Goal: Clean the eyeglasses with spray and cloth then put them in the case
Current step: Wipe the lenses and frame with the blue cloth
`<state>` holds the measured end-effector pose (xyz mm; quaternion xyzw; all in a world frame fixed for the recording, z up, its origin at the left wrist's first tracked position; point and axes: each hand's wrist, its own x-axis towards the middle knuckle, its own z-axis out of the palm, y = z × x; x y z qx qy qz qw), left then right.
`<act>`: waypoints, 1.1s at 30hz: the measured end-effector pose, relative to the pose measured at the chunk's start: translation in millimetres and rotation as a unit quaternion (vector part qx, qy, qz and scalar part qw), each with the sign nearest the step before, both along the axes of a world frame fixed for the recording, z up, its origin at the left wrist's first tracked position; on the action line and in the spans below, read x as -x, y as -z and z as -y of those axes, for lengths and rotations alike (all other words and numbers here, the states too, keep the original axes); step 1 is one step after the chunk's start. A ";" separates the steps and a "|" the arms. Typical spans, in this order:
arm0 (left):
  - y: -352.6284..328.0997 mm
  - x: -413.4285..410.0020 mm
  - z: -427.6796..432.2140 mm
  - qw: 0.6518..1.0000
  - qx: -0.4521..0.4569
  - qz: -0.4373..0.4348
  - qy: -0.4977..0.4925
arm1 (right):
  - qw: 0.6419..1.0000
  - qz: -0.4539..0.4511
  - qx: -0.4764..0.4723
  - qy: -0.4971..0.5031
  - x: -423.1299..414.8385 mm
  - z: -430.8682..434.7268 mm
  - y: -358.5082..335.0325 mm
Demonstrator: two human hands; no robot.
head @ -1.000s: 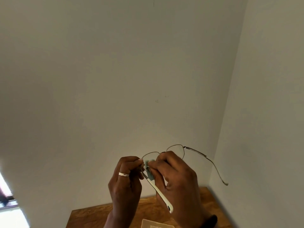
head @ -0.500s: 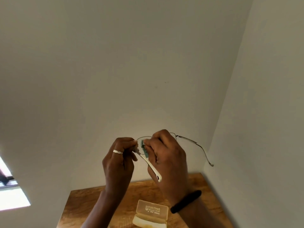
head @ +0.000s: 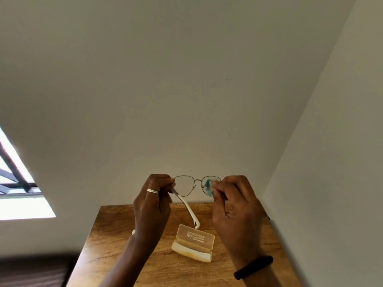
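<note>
I hold thin metal-framed eyeglasses point(head: 187, 186) up in front of the wall, above the table. My left hand point(head: 152, 206), with a ring on it, pinches the frame's left hinge; the white temple tip hangs down from there. My right hand point(head: 236, 210) presses a small teal cloth point(head: 207, 185) against the right lens, pinching lens and cloth together. The open, translucent cream glasses case point(head: 193, 242) lies on the wooden table point(head: 107, 235) below my hands, its lid standing up. No spray bottle is clearly visible; a small white object peeks out behind my left wrist.
The table stands in a corner, with white walls behind it and along its right side. A bright window point(head: 14, 183) is at the far left. Something dark fills the lower left corner.
My right hand with the cloth has moved from the left lens to the right lens. The view has tilted down, so the case and more of the table show.
</note>
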<state>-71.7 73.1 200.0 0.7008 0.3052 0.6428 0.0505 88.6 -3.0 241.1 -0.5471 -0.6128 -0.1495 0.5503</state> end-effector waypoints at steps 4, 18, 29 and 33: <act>8.9 -0.1 4.4 1.000 0.020 -0.013 -0.016 | 1.000 -0.005 0.016 -0.012 7.0 9.1 20.3; 21.1 -4.7 32.0 0.999 0.034 0.014 -0.013 | 0.998 -0.020 -0.050 0.025 -6.2 -10.8 43.5; 21.5 4.9 23.1 1.000 0.017 0.004 0.018 | 0.995 0.026 0.096 0.030 -7.4 -0.3 54.6; 32.0 3.9 30.1 0.999 0.031 -0.006 0.028 | 0.995 0.004 0.080 0.053 -8.4 -0.2 52.6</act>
